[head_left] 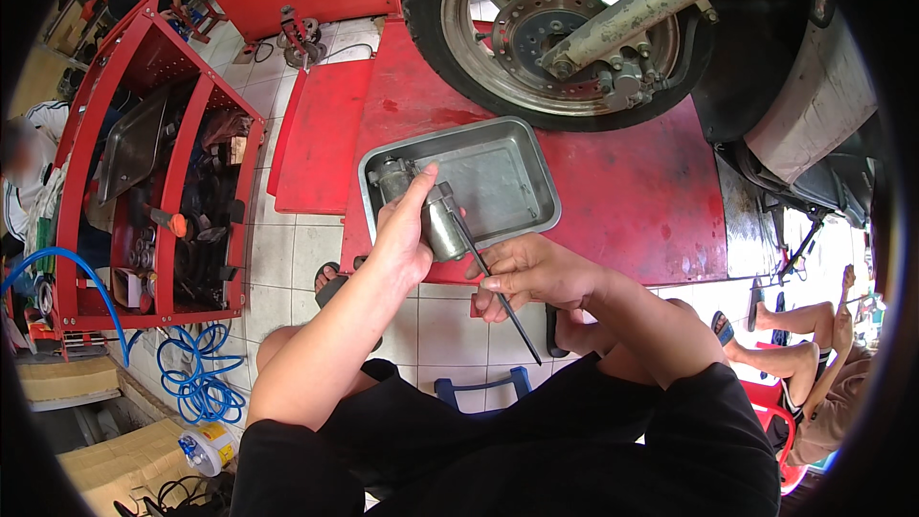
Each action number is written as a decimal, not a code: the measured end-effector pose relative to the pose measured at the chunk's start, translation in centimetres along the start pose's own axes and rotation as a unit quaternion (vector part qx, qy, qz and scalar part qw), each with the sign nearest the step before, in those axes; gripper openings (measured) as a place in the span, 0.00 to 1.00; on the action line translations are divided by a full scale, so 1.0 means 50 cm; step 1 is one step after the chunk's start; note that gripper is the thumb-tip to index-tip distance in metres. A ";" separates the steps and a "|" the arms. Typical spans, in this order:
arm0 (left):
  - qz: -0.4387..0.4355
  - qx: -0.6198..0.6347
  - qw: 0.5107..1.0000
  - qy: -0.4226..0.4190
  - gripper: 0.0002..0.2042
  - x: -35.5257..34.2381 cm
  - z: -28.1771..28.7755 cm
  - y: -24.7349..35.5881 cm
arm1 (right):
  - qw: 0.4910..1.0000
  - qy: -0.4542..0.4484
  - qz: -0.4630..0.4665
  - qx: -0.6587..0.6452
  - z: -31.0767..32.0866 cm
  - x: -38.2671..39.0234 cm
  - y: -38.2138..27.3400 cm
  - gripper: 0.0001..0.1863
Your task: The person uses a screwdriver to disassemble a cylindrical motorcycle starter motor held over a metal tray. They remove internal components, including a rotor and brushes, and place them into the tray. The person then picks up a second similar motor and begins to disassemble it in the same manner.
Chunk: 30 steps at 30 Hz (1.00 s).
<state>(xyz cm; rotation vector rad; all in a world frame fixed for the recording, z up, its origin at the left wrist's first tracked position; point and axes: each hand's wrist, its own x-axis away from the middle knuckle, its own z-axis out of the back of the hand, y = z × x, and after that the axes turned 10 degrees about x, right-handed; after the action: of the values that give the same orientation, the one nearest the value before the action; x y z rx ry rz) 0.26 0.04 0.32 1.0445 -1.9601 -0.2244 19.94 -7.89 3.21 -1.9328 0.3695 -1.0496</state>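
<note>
My left hand [407, 230] is closed around a grey, cylindrical metal motor [443, 230], tilted above the near-left part of a rectangular metal tray [548, 193]. The motor's narrower end lies over the tray's left side. In my right hand [536, 273], the fingers and thumb pinch a long, thin dark rod-shaped tool [520, 330]. Its upper end meets the side of the motor, and its lower end points down toward my lap. Whether that upper end is seated on a fastener is too small to tell.
Beneath the tray is a red platform [632, 211], bearing a motorcycle wheel [436, 48] on its far side. A red tool cart [163, 258] stands left, near a coiled blue hose [196, 373]. Other people sit at the far left and right. A blue stool [483, 385] shows below me.
</note>
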 end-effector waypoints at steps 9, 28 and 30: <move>-0.004 0.000 1.000 -0.001 0.23 0.000 0.001 0.005 | 0.996 0.050 0.028 0.062 -0.001 -0.009 0.015 0.16; -0.041 0.070 0.996 0.031 0.19 -0.012 -0.006 0.042 | 0.631 0.298 -0.174 0.695 0.152 0.054 0.042 0.10; -0.032 0.066 0.997 0.025 0.18 -0.014 -0.004 0.040 | 0.607 0.293 -0.189 0.715 0.139 0.060 0.036 0.08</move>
<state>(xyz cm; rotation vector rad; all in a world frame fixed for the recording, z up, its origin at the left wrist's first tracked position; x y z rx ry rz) -0.58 1.86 1.03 1.1892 -1.9195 -0.1037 27.48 -6.86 1.56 -0.1378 -0.5112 -1.5009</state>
